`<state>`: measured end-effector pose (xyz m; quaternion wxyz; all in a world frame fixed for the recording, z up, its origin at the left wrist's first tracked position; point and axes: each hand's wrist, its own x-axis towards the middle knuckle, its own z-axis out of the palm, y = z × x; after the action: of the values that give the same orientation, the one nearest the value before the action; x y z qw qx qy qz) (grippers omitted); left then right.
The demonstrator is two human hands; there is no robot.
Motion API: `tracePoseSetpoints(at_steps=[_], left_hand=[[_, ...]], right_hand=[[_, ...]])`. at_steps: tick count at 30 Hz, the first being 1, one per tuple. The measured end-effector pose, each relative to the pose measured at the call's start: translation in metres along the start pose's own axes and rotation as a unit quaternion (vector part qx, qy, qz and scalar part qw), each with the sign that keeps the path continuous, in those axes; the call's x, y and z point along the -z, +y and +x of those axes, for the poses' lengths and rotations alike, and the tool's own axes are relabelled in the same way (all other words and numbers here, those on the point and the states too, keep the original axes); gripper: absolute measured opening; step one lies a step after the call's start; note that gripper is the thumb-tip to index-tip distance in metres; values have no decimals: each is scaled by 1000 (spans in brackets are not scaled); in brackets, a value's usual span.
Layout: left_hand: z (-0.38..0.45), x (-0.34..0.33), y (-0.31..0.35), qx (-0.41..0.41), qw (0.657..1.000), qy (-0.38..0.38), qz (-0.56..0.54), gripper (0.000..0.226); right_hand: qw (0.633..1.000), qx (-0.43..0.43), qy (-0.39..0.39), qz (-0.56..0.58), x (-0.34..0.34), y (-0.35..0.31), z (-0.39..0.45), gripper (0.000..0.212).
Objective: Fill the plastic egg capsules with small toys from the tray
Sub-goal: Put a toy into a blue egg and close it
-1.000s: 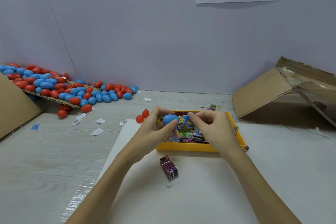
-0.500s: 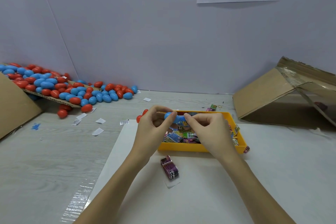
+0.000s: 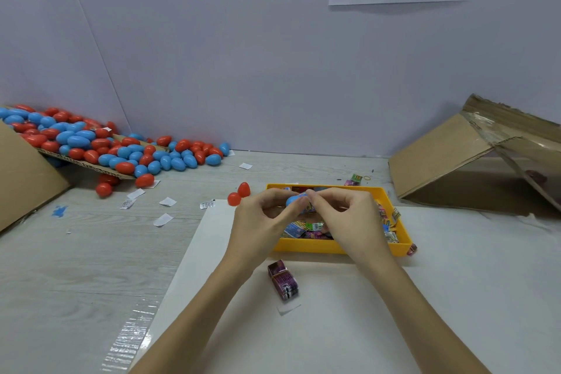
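Both my hands meet over the yellow tray (image 3: 337,246) of small wrapped toys (image 3: 303,226). My left hand (image 3: 261,222) and my right hand (image 3: 346,218) each pinch one end of a blue egg capsule (image 3: 295,200), held just above the tray's left part. Fingers cover most of the capsule, so I cannot tell whether its halves are joined. Two red egg halves (image 3: 238,194) lie on the table just left of the tray.
A heap of red and blue eggs (image 3: 115,149) spills from a cardboard flap at the back left. A purple toy pack (image 3: 283,279) lies on the white sheet (image 3: 455,297) before the tray. A tipped cardboard box (image 3: 461,161) stands at the right. Paper scraps (image 3: 164,209) dot the table.
The hands have drawn closer together around the blue capsule, which now shows less between the fingers. Both hands stayed above the tray.
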<state>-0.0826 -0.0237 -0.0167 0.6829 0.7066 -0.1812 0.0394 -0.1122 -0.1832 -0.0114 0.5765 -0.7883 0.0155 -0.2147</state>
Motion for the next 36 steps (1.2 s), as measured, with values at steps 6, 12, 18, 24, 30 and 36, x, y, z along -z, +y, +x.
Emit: tracePoseSetpoints(at_steps=[6, 12, 18, 24, 30, 36], left_hand=[[1, 5, 4, 41, 995, -92, -17, 24], [4, 7, 2, 28, 998, -44, -26, 27], [6, 8, 2, 5, 1000, -28, -9, 28], [5, 8, 3, 3, 1000, -25, -11, 32], [5, 8, 3, -4, 1000, -16, -4, 29], [2, 7, 1, -77, 995, 11, 54, 25]], right_hand=[[997, -39, 1, 67, 6, 1, 2, 8], [995, -9, -15, 101, 1, 0, 2, 12], [996, 18, -6, 91, -1, -1, 1, 16], [994, 36, 2, 99, -1, -3, 1, 15], [996, 25, -16, 86, -1, -4, 0, 15], [993, -12, -32, 112, -3, -6, -2, 15]])
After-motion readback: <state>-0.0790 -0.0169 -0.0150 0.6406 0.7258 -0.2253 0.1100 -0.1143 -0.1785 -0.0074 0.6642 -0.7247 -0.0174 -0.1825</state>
